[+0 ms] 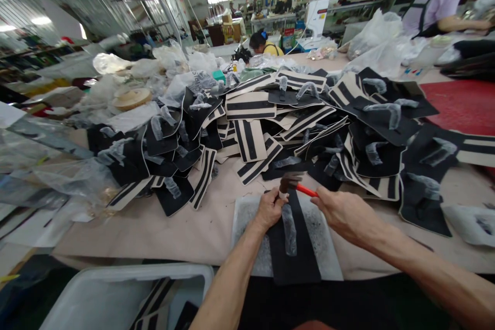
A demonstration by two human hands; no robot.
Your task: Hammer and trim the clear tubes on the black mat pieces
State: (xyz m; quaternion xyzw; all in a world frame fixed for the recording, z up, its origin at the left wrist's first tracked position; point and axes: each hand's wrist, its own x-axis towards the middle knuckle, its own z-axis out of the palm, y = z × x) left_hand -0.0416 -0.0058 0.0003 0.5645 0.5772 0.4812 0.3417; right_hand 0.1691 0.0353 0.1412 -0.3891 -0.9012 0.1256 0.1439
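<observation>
My right hand (330, 206) is closed round the red handle of a claw hammer (305, 188), its head over the far end of a black panel (297, 260). That panel lies on a pale, scuffed slab (327, 247) and carries a plastic-wrapped strap (289, 232). My left hand (270, 209) is closed at the panel's far end, right under the hammer head. Its fingers pinch a small light-coloured piece (283, 196) whose kind I cannot make out.
A heap of black and beige striped panels (251, 105) with wrapped straps spreads beyond the slab. A white bin (135, 273) holding striped panels stands front left. A tape roll (132, 98) and plastic bags lie left. A co-worker (435, 5) stands at far right.
</observation>
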